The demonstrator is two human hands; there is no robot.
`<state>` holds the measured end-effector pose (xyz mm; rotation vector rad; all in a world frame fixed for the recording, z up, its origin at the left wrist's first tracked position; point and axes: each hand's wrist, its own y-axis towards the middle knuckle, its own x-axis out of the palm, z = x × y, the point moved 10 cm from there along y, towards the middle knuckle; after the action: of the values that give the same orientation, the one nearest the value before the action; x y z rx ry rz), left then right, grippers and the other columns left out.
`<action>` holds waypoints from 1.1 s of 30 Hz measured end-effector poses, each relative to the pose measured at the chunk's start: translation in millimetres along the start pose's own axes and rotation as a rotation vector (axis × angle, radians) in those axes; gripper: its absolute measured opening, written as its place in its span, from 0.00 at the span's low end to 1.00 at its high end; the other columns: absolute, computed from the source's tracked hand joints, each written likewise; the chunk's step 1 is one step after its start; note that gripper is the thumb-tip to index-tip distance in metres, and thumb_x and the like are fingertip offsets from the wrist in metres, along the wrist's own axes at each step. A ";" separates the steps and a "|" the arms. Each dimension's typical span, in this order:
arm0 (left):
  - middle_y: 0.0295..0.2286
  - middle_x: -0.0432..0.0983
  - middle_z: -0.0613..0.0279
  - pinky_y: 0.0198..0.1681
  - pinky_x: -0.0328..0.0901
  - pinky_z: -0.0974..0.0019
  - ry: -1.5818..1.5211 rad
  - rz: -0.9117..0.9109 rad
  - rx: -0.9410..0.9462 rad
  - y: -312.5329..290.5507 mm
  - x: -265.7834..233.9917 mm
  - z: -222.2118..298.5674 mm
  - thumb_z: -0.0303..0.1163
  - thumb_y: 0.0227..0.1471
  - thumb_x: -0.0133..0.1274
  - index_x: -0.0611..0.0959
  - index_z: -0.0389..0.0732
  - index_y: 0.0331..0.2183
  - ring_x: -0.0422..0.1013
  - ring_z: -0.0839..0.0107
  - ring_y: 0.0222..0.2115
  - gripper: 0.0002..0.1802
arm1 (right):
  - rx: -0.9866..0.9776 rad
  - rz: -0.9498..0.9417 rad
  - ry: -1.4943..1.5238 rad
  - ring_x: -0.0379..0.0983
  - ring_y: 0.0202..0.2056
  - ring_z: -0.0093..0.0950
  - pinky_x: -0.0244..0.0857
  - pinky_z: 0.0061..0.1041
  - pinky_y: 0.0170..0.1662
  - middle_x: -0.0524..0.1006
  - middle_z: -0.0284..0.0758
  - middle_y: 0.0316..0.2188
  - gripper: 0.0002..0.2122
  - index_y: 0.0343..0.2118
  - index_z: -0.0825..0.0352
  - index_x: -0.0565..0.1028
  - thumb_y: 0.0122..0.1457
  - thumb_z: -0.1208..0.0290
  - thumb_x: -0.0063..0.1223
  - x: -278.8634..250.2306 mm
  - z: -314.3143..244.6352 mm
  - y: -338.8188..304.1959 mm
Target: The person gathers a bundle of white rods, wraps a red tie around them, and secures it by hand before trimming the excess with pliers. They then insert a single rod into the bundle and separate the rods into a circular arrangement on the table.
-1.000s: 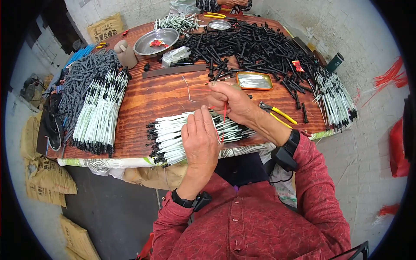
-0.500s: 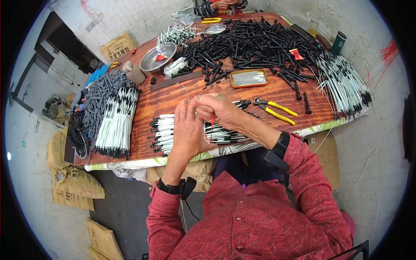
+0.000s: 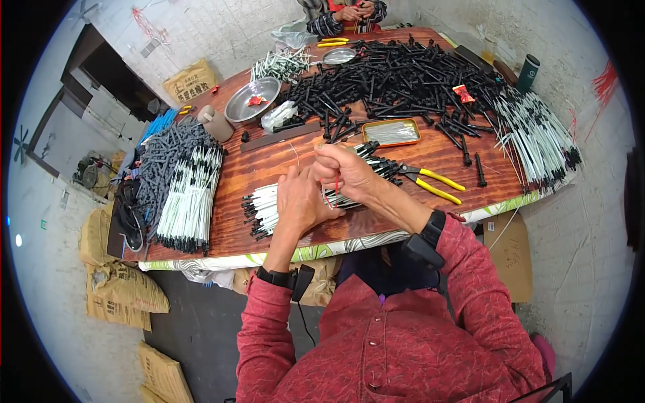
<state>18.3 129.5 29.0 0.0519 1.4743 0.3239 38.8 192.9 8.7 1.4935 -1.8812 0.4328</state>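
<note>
A bundle of thin white rods with black ends [image 3: 262, 209] lies crosswise near the table's front edge, under both hands. My left hand [image 3: 299, 205] grips it from above, fingers bent over it and thumb stretched to the right. Just beside it my right hand [image 3: 346, 174] is closed in a fist on a red string [image 3: 336, 183], which hangs down toward the bundle. Whether the string passes fully around the rods is hidden. Yellow-handled pliers [image 3: 433, 183] lie right of the bundle, touching or close to its black ends.
Bundled white rods [image 3: 190, 201] stand left, by grey plastic pieces [image 3: 161, 158]; more rods [image 3: 537, 141] lie right. Black plastic parts [image 3: 396, 74] heap behind a tin of metal pins [image 3: 391, 132]. A steel bowl [image 3: 235, 107] stands back left. Another person's hands [image 3: 356, 12] work across the table.
My right fist has lowered slightly, and my left fingers, stretched up before, now bend over the bundle. The whole view has shifted a little.
</note>
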 end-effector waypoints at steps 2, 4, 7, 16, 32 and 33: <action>0.40 0.80 0.59 0.45 0.64 0.56 0.005 -0.012 -0.026 3.6 -0.8 -1.8 0.52 0.22 0.78 0.81 0.41 0.44 0.71 0.57 0.43 0.45 | -0.016 -0.072 -0.019 0.50 0.19 0.15 0.48 0.19 0.23 0.60 0.23 0.17 0.22 0.19 0.57 0.64 0.71 0.53 0.46 7.2 -6.1 1.0; 0.39 0.81 0.61 0.45 0.64 0.57 0.024 -0.030 -0.066 5.8 -0.9 -3.5 0.52 0.20 0.78 0.83 0.42 0.43 0.72 0.60 0.44 0.44 | -0.056 0.002 -0.229 0.52 0.20 0.15 0.49 0.19 0.24 0.61 0.23 0.18 0.22 0.21 0.58 0.65 0.71 0.52 0.45 2.6 -11.5 -4.8; 0.40 0.81 0.60 0.46 0.65 0.57 0.019 0.016 -0.052 0.9 0.3 -4.7 0.53 0.20 0.78 0.82 0.41 0.43 0.72 0.60 0.44 0.45 | -0.146 0.128 -0.657 0.56 0.22 0.14 0.53 0.18 0.25 0.64 0.23 0.21 0.21 0.24 0.59 0.68 0.72 0.50 0.44 15.4 -40.9 -9.6; 0.40 0.82 0.57 0.47 0.65 0.57 -0.019 0.091 -0.019 -4.6 -4.4 -6.5 0.52 0.22 0.78 0.82 0.41 0.44 0.73 0.57 0.44 0.44 | -0.310 0.482 -1.003 0.71 0.31 0.20 0.67 0.22 0.36 0.72 0.30 0.26 0.11 0.35 0.65 0.73 0.70 0.62 0.48 44.4 -136.5 -48.1; 0.37 0.79 0.64 0.48 0.65 0.56 -0.010 0.146 0.003 -0.7 5.5 -11.0 0.56 0.20 0.78 0.81 0.43 0.40 0.71 0.60 0.44 0.44 | -0.483 0.040 -2.271 0.77 0.40 0.37 0.75 0.34 0.36 0.73 0.39 0.49 0.23 0.53 0.66 0.73 0.53 0.69 0.63 77.9 -30.6 -94.5; 0.37 0.79 0.64 0.48 0.65 0.56 -0.010 0.148 0.005 -0.6 5.7 -10.9 0.56 0.20 0.78 0.81 0.43 0.40 0.71 0.60 0.44 0.44 | -0.451 0.076 -2.315 0.77 0.40 0.38 0.75 0.34 0.37 0.73 0.39 0.50 0.24 0.54 0.65 0.72 0.53 0.68 0.63 70.2 -32.5 -89.2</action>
<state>8.1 128.5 22.2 0.1666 1.4650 0.4390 125.8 137.8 66.4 1.2840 -2.8267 -2.5675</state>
